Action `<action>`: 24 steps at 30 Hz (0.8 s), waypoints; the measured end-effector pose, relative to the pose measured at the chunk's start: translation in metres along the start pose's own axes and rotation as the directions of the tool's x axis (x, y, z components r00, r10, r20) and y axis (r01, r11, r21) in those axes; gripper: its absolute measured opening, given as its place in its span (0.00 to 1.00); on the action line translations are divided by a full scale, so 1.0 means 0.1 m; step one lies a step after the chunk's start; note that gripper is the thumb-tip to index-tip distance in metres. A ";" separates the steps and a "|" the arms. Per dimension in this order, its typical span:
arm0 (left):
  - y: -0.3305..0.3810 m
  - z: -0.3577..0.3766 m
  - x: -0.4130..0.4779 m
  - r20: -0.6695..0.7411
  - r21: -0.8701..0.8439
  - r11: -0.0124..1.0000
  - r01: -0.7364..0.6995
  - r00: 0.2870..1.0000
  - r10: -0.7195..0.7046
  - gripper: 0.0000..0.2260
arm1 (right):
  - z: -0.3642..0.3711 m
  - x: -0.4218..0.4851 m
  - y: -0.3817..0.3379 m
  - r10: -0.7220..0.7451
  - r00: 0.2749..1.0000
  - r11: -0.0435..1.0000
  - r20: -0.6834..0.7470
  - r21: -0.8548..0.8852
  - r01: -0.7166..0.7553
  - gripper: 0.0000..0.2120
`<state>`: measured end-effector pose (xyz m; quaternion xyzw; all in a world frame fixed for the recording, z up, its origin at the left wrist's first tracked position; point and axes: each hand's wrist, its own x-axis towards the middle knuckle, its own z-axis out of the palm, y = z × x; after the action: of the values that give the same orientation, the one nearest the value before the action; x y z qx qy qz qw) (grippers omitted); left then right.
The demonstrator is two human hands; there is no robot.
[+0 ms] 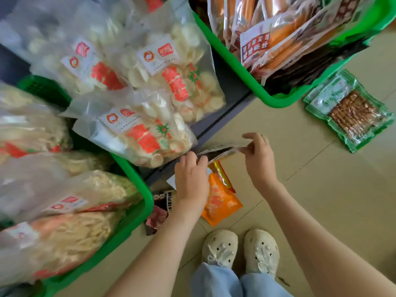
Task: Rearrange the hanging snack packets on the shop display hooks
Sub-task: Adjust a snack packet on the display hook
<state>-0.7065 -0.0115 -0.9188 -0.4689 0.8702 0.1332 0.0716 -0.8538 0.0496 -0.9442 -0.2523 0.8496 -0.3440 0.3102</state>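
Closest to my view are the two forearms, reaching down and forward. Off to the left of the left fingers (200, 160), a big green basket (137, 181) holds clear bags of pale strips (70, 239), and clear bags of white crisps (177, 82) are piled just beyond it, the nearest bag almost touching those fingers. Beyond the right fingers (249, 137) and further right, a second green basket (235, 67) holds packs of orange-brown sticks (278, 28). A tiled floor (310, 189) lies under everything.

A green packet (349, 112) of brown strips lies flat on the floor, well to the right of the right fingers. An orange packet (220, 202) lies on the floor below both hands, partly hidden by the left hand (191, 176), and a dark packet (159, 209) lies just left of that wrist. Two pale clogs (220, 247) stand on the floor near the bottom of the view.

The snack packet (222, 150), dark with a pale edge, is stretched between the hands above the floor. The left fingers curl over its left end; the right hand (258, 155) pinches its right end between thumb and fingertips.
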 end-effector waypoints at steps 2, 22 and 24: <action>0.14 -0.26 -0.12 0.014 -0.048 0.998 -0.047 0.999 0.047 0.13 | -0.31 -0.24 -0.02 -0.030 0.999 0.995 -0.012 -0.093 0.029 0.18; 0.42 -4.95 -2.23 0.088 -0.257 0.940 0.222 0.975 -0.206 0.16 | -2.42 -2.52 -3.86 -0.624 0.642 0.620 0.445 -0.219 0.754 0.11; 0.27 -5.34 -2.37 0.019 -0.287 0.930 0.230 0.972 -0.235 0.19 | -2.47 -2.68 -4.35 -0.646 0.621 0.596 0.444 -0.214 0.774 0.10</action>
<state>-0.5985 0.0317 -0.3458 -0.5750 0.7806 0.2448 0.0113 -0.7513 0.0506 -0.3857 -0.6818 0.6616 -0.2194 0.2219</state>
